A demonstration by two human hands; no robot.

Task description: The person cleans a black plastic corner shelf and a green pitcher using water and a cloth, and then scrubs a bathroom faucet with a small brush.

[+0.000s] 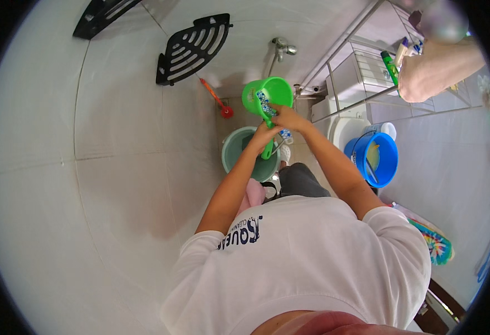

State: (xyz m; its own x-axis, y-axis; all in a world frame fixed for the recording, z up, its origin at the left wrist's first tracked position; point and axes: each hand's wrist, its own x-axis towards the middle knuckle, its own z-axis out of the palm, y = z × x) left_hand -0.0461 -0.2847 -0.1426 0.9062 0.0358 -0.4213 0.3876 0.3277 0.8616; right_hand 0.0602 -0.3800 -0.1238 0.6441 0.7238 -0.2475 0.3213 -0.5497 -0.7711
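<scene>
A bright green plastic dipper is held over a grey-green bucket, its round mouth facing up. My left hand grips the dipper's handle. My right hand is at the base of the cup, fingers on a blue-and-white patterned item lying against the dipper. Whether that item is a cloth or a brush is not clear, and my fingers hide part of it. Below my right hand, a similar patterned piece shows. The bucket's wire handle and dark contents are partly covered by my forearm and the dipper.
A red-orange brush leans by the wall under a black corner shelf. A tap is ahead. Right are a toilet, a blue bucket holding tools, and a metal rack. A person's bare limb crosses the rack.
</scene>
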